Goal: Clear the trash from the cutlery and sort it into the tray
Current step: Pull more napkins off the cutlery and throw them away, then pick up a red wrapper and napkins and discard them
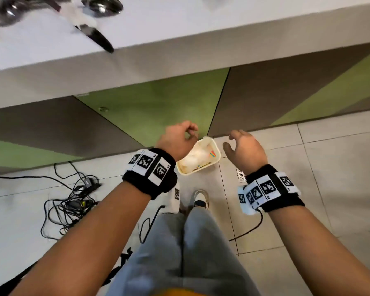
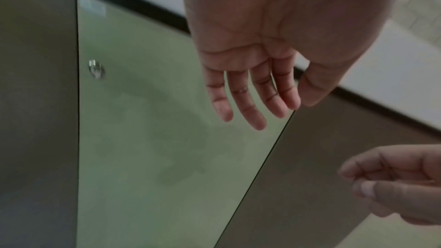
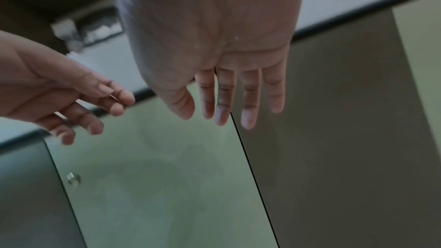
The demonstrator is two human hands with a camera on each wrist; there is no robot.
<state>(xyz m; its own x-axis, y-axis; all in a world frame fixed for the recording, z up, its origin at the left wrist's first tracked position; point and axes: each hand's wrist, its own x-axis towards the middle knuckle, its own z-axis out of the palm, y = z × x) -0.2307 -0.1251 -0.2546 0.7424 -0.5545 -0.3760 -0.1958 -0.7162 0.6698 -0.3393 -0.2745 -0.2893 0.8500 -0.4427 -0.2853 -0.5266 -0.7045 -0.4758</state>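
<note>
Blurred cutlery lies on the white counter (image 1: 179, 22) at the top of the head view: spoons (image 1: 104, 6), another spoon (image 1: 5, 16) and a black-handled knife (image 1: 98, 39), with white tissue (image 1: 83, 17) among them. Down on the floor stands a cream bin (image 1: 217, 155) holding crumpled tissue (image 1: 192, 160) and a colourful wrapper (image 1: 212, 154). My left hand (image 1: 188, 133) hovers over the bin's far left corner, empty, fingers relaxed (image 2: 253, 101). My right hand (image 1: 231, 142) hangs just right of the bin, empty, fingers straight (image 3: 248, 105). No tray shows.
Green and brown cabinet doors (image 1: 158, 99) with a small metal knob (image 1: 103, 108) stand under the counter. A tangle of black cables (image 1: 73, 201) lies on the tiled floor to the left. My shoe (image 1: 200, 199) and a floor drain (image 1: 240, 175) sit near the bin.
</note>
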